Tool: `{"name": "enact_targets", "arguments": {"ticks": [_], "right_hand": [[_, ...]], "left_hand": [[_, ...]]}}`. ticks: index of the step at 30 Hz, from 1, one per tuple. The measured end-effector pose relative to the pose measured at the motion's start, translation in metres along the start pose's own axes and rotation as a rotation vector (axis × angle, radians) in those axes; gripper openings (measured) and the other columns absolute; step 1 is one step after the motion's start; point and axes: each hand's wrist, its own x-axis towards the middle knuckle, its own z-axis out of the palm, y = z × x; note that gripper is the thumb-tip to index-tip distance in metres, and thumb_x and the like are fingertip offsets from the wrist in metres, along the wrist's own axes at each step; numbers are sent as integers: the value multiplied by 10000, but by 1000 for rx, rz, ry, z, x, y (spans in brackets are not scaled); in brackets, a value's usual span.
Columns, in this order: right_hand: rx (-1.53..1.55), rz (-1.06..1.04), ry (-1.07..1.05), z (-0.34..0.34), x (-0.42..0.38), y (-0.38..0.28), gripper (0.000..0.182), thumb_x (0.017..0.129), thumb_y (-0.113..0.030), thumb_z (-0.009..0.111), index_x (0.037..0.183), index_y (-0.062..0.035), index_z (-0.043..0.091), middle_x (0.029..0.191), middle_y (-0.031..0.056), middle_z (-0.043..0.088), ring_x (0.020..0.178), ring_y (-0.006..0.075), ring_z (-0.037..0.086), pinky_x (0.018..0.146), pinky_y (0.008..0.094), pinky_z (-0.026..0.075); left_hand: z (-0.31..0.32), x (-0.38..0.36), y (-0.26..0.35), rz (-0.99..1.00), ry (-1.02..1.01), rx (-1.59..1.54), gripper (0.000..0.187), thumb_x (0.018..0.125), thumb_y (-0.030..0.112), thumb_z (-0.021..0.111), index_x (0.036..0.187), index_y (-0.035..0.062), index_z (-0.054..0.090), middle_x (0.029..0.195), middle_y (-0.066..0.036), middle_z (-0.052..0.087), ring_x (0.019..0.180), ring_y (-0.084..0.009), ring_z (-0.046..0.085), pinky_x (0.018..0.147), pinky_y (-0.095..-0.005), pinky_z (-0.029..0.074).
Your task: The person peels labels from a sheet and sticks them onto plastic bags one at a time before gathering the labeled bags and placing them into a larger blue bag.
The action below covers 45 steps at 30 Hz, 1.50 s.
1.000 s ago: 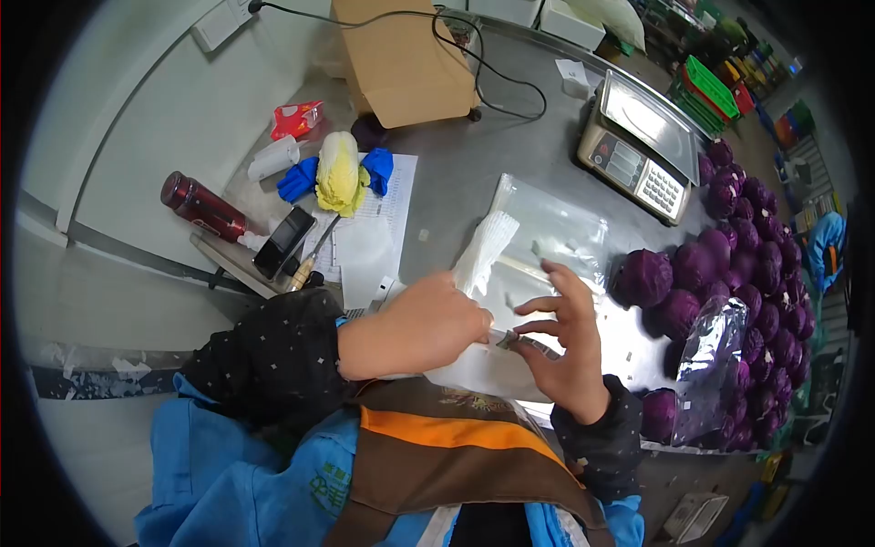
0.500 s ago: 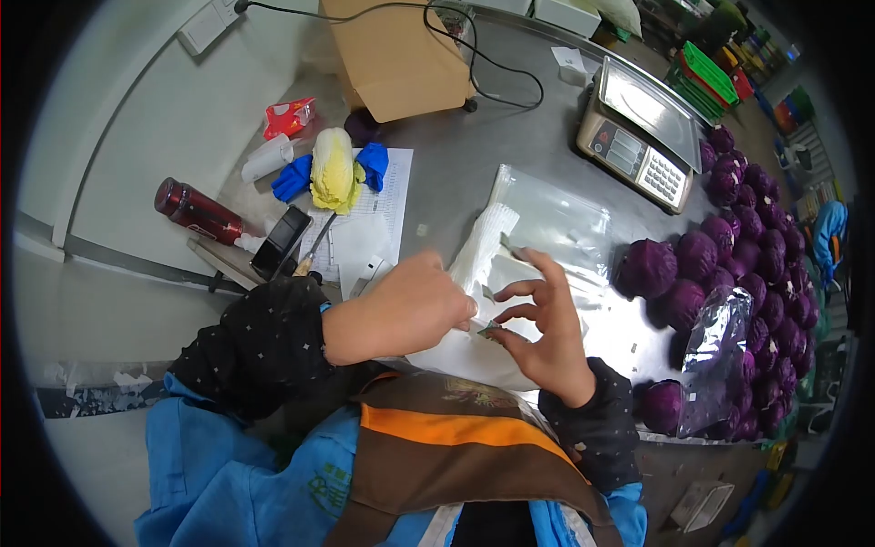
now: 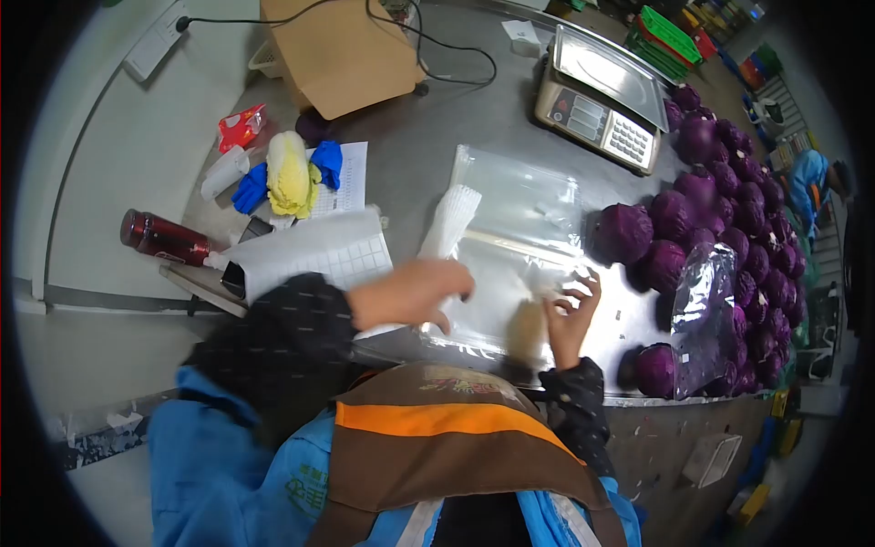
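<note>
My left hand (image 3: 415, 294), somewhat blurred, is above the near-left edge of the clear plastic bags (image 3: 519, 205), its fingers apart and empty. To the right, my right hand (image 3: 570, 319) hovers over the bags with curved, separated fingers; small dark marks show at its fingertips, too small to identify. A blurred tan patch (image 3: 526, 333) lies between the hands. A white bundled strip (image 3: 453, 219) rests on the bags' left side. Beside my left forearm, a white gridded sheet (image 3: 324, 260) partly covers a black object.
Purple cabbages (image 3: 697, 191) are piled at right, with a clear wrapper (image 3: 706, 287) on some. A scale (image 3: 597, 109) and cardboard box (image 3: 342, 55) stand behind. Left are a napa cabbage (image 3: 290, 173), blue gloves (image 3: 249, 189) and red bottle (image 3: 164, 237). A person (image 3: 811, 187) is far right.
My hands have moved apart, and my left hand has opened. The gridded sheet now covers the knife and part of the black object. The view has shifted, moving the table items left and up.
</note>
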Motion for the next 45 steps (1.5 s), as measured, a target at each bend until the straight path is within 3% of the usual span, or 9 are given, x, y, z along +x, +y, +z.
{"name": "enact_targets", "arguments": {"ticks": [6,10,13,16,19,23,35,41,45], "right_hand": [[-255,-151,181,-34,18,28,730,681,134,630,1313,-54,319,1114,103,446,808,134,525,632,215,462],[22,-12,290,-49,11,9,607,739,108,619,1261,-46,351,1059,93,498,723,116,552,632,237,463],[14,119,39,-17,-4,10,572,723,58,648,1228,-35,396,999,93,522,688,132,573,625,254,471],[-173,24,-49,4,-2,9,584,712,50,651,1235,-34,404,1011,105,514,701,146,584,614,257,478],[-262,28,149,-19,8,20,543,726,66,631,1218,-34,425,995,111,520,732,169,587,595,271,484],[-193,94,278,-44,6,6,390,780,24,619,1137,-34,472,884,85,567,753,156,590,607,271,480],[10,125,315,-57,-18,42,394,810,-22,640,1171,-8,483,819,32,575,709,92,564,539,212,434],[130,224,312,-53,-16,21,352,796,13,621,1122,9,487,819,51,557,704,107,555,556,219,433],[155,227,302,-52,-17,22,368,798,23,617,1138,8,478,853,70,557,688,116,560,549,212,433]], "left_hand": [[55,28,-67,-329,-285,83,194,676,102,732,826,21,639,740,-82,631,706,-238,609,682,-315,471],[18,39,-79,-519,362,-517,70,781,76,655,792,8,641,687,-39,637,662,-114,587,599,-267,447],[-2,38,-12,-87,798,383,190,713,122,709,853,49,605,774,-94,600,750,-247,604,685,-319,469],[77,17,-70,-110,-170,353,264,673,119,727,898,57,605,821,-106,602,785,-290,598,692,-344,454],[61,34,-73,-308,-384,101,258,679,112,719,903,59,601,835,-106,607,786,-287,601,692,-351,454],[45,29,-50,-48,8,117,173,672,118,724,743,42,586,773,-89,602,807,-261,602,676,-374,456],[74,14,-70,93,6,153,147,659,151,708,687,58,598,728,-93,595,762,-298,586,679,-393,452],[71,26,-71,-195,-181,-22,192,636,101,730,706,25,568,786,-79,578,811,-247,573,732,-351,460],[72,17,-66,30,-52,103,162,654,70,715,711,10,577,781,-74,592,793,-246,579,704,-332,471]]}}
